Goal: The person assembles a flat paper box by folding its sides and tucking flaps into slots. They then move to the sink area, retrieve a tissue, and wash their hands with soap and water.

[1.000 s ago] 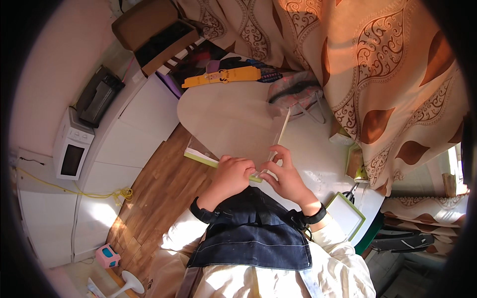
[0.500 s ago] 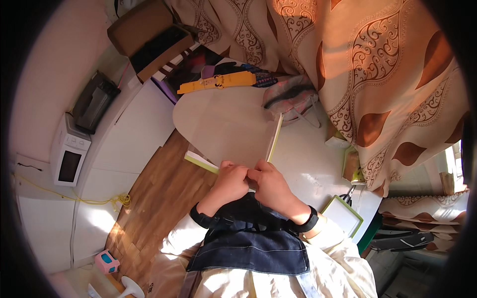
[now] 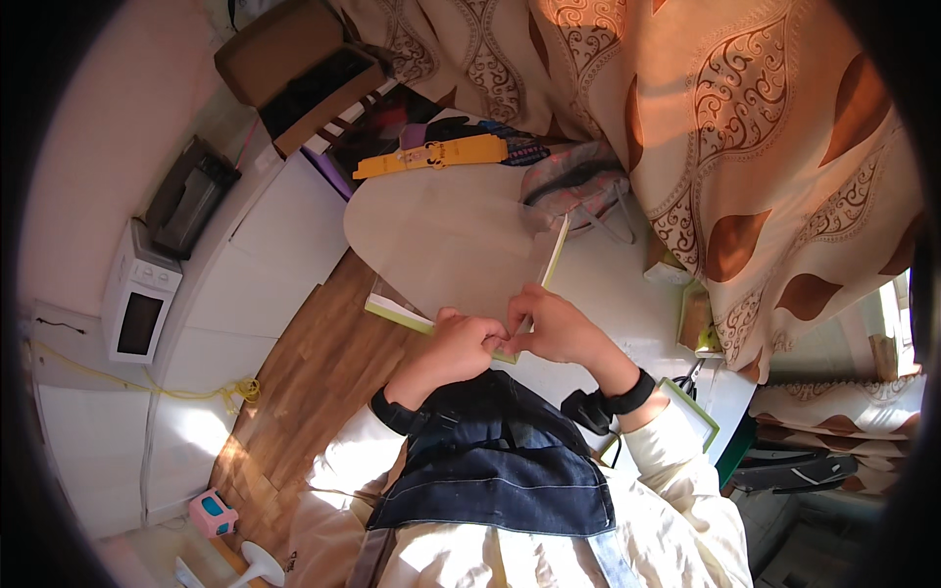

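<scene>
Both my hands meet at the near corner of a shallow green-and-white box frame (image 3: pixel 400 313), which seems to have a clear panel through which the table shows. My left hand (image 3: pixel 453 350) has its fingers closed on the frame's near edge, left of the corner. My right hand (image 3: pixel 557 328) pinches the same corner, thumb and fingertips close to the left hand's. The fingers hide what exactly they grip. One wall of the frame runs up to the right, the other to the left.
The white rounded table (image 3: pixel 392 220) holds a yellow strip-like package (image 3: pixel 431 157), a grey-pink bag (image 3: pixel 573 186) and an open cardboard box (image 3: pixel 328 98). At right are a green-rimmed white tray (image 3: pixel 708 427) and scissors (image 3: pixel 692 378). A patterned curtain (image 3: pixel 745 118) hangs beyond.
My right hand has shifted slightly right, its fingers lifting apart from the left hand into a pinch. The green corner now shows between my hands. The frame has tilted a little.
</scene>
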{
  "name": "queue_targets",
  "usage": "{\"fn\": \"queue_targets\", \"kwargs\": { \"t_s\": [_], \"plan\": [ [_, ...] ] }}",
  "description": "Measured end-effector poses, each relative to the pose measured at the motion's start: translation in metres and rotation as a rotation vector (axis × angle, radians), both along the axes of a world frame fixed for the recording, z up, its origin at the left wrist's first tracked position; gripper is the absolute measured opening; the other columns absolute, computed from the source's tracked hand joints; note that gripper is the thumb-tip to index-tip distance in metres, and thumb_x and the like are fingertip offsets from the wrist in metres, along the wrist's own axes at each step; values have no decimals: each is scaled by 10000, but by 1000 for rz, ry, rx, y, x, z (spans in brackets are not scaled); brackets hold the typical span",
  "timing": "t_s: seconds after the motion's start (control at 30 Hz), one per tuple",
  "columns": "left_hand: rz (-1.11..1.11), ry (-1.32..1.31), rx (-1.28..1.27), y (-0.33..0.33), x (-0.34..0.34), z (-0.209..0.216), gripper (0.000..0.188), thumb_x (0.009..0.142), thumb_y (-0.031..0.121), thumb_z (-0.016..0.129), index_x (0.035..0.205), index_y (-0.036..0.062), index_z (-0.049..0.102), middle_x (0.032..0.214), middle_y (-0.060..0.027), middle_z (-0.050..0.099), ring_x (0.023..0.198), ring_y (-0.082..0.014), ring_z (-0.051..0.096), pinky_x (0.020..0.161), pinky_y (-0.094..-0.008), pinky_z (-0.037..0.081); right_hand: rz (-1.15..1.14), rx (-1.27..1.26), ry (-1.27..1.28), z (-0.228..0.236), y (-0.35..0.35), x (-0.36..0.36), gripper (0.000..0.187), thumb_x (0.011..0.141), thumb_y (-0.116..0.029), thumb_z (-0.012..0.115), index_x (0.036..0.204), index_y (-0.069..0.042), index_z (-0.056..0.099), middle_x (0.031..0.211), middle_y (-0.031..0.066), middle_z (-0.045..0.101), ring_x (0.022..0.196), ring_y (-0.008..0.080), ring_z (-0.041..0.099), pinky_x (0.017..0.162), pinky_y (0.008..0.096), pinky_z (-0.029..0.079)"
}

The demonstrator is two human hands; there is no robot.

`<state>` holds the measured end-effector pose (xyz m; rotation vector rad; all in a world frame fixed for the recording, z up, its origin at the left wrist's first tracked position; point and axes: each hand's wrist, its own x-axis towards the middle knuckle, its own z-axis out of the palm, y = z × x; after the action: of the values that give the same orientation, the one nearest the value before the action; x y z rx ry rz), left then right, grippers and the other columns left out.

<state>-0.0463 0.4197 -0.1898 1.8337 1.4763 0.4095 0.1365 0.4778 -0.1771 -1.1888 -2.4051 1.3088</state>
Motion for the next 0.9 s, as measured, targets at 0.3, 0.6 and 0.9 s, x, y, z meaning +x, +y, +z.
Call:
{"fn": "queue_targets", "kwargs": {
  "t_s": [0.3, 0.6, 0.9],
  "plan": [
    [134, 2, -157, 3, 8, 4, 204, 769, 41, 561, 898, 73, 716, 851, -159, 683, 889, -323, 652, 805, -373, 496, -111, 234, -223, 11, -34, -27, 129, 741, -164, 678, 845, -94, 647, 914, 96, 606, 850, 309, 632, 717, 410, 505],
    [78, -85, -133, 1, 10, -3, 184, 791, 10, 584, 927, 33, 704, 863, -162, 688, 839, -285, 663, 766, -349, 495, 25, 139, -349, 9, -18, -17, 435, 705, -210, 736, 1098, -108, 581, 1032, 152, 607, 903, 359, 634, 748, 417, 523],
    [-218, -219, -388, 9, -8, -3, 161, 848, 142, 601, 911, 31, 699, 745, -123, 666, 729, -202, 631, 700, -321, 480, 58, 128, 37, 17, -9, 7, 974, 584, -170, 850, 1390, -123, 306, 1413, 166, 258, 1053, 421, 564, 874, 434, 490]
  ]
}}
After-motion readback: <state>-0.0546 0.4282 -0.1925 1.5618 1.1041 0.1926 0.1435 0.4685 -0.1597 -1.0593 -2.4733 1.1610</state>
